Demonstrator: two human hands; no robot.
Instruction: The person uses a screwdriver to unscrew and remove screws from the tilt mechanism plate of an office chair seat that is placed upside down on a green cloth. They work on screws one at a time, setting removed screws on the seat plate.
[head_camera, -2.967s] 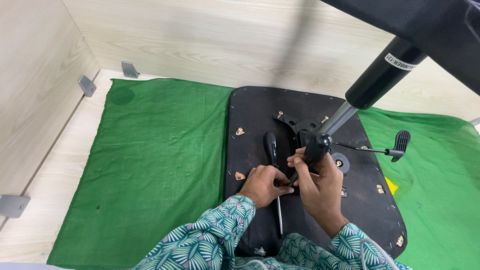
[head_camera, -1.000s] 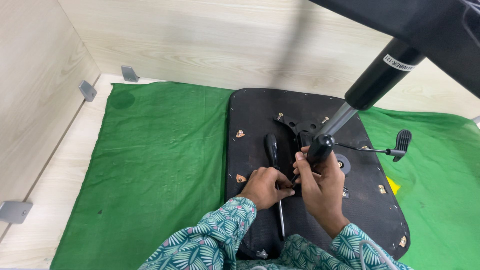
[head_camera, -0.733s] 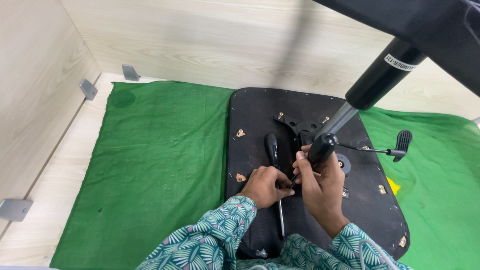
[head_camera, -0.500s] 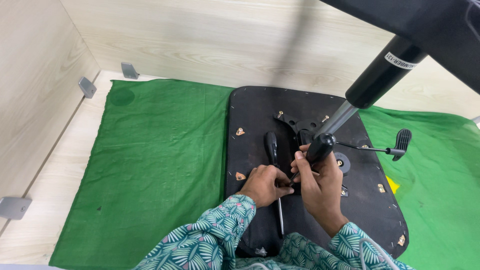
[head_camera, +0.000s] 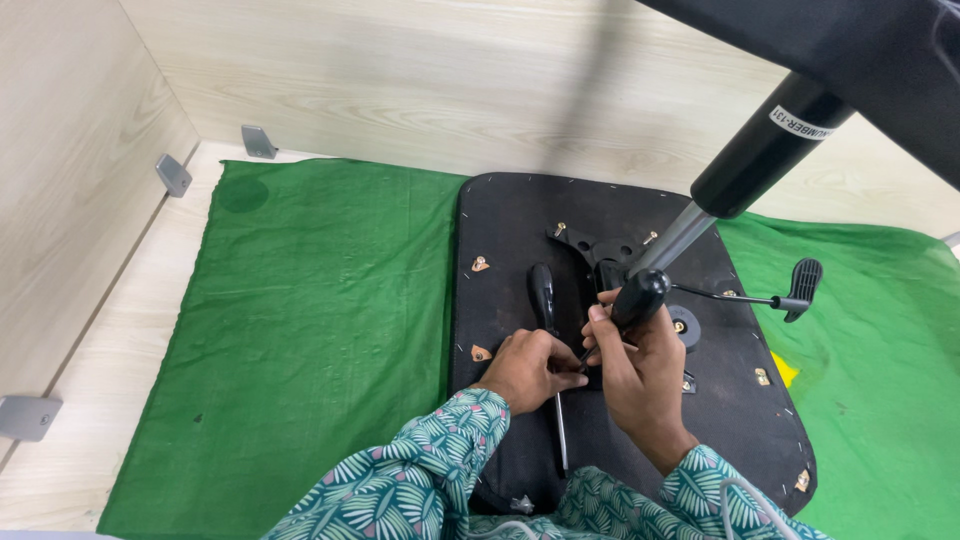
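A black chair seat (head_camera: 500, 230) lies underside up on a green cloth (head_camera: 320, 300). A black metal mechanism plate (head_camera: 590, 245) sits on it, with a gas lift cylinder (head_camera: 760, 160) rising up to the right. My right hand (head_camera: 645, 385) grips the black handle of a screwdriver (head_camera: 638, 298), angled down towards the plate's near edge. My left hand (head_camera: 530, 368) pinches at the tip of that screwdriver, fingers closed against the seat. A second black-handled screwdriver (head_camera: 543, 292) lies flat on the seat beside my left hand, with its shaft running under that hand.
A thin lever with a black paddle (head_camera: 800, 285) sticks out to the right of the mechanism. Pale wood walls enclose the left and back, with grey brackets (head_camera: 258, 142) (head_camera: 172, 175) at their base. A small yellow piece (head_camera: 783, 370) lies at the seat's right edge.
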